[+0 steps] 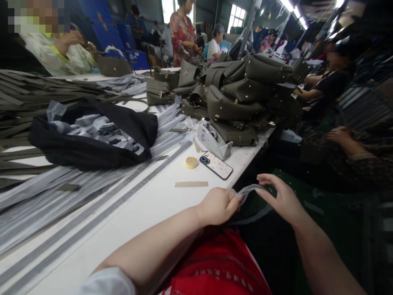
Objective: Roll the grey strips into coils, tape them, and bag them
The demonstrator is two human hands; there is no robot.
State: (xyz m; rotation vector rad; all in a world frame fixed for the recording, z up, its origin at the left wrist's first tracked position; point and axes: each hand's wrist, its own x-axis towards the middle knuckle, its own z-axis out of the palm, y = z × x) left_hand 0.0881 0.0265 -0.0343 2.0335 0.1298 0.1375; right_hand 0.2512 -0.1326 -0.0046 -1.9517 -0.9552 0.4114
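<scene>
My left hand (218, 205) is closed in a pinch on one end of a thin grey plastic-wrapped strap (252, 189), just off the white table's (159, 200) front edge. My right hand (281, 196) holds the same strap a little to the right, fingers curled over it. The strap loops down between the hands over my dark lap. A tan strip (191, 184) lies on the table close to my left hand.
A phone (216, 165), a yellow tape roll (191, 162) and a tape dispenser (213, 141) sit near the table edge. A black bag (92, 137) of wrapped pieces, long grey straps (61, 205) and a pile of olive handbags (236, 90) fill the table. Other people work around it.
</scene>
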